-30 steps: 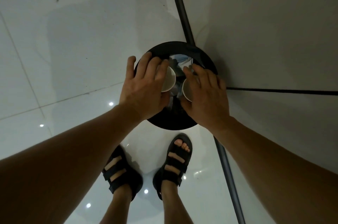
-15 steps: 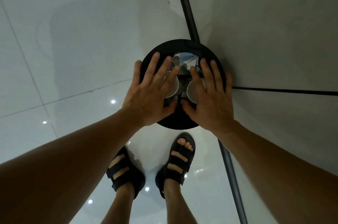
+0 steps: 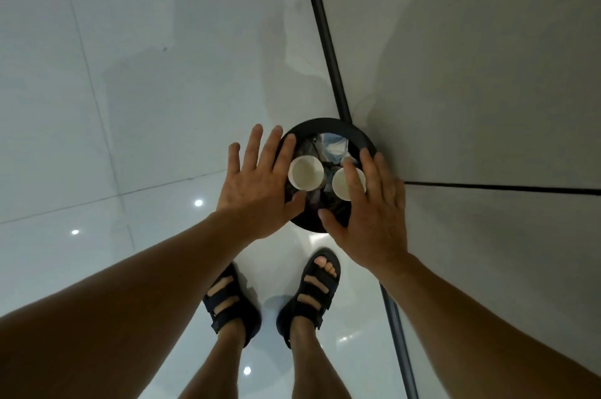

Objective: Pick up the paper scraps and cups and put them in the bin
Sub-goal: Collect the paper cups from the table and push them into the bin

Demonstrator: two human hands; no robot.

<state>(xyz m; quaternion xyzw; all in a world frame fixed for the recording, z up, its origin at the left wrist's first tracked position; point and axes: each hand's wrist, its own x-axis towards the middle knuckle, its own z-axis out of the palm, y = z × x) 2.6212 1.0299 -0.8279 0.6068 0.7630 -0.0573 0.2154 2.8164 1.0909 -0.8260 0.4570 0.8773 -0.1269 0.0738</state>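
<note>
A round black bin (image 3: 336,126) stands on the floor against the wall corner. Two white paper cups lie inside it with their mouths up: the left cup (image 3: 305,173) and the right cup (image 3: 341,185), on crumpled dark and pale waste. My left hand (image 3: 260,187) hovers over the bin's left rim, fingers straight and spread, holding nothing. Over the right rim my right hand (image 3: 374,206) is spread flat and empty, its fingers covering part of the right cup.
Glossy white floor tiles (image 3: 130,105) spread to the left. A grey wall (image 3: 487,73) with a dark skirting strip (image 3: 328,40) runs along the right. My two feet in dark sandals (image 3: 234,307) stand just in front of the bin.
One second ago each hand gripped a cup over the bin. Both hands let go and spread apart, and the cups now lie in the bin.
</note>
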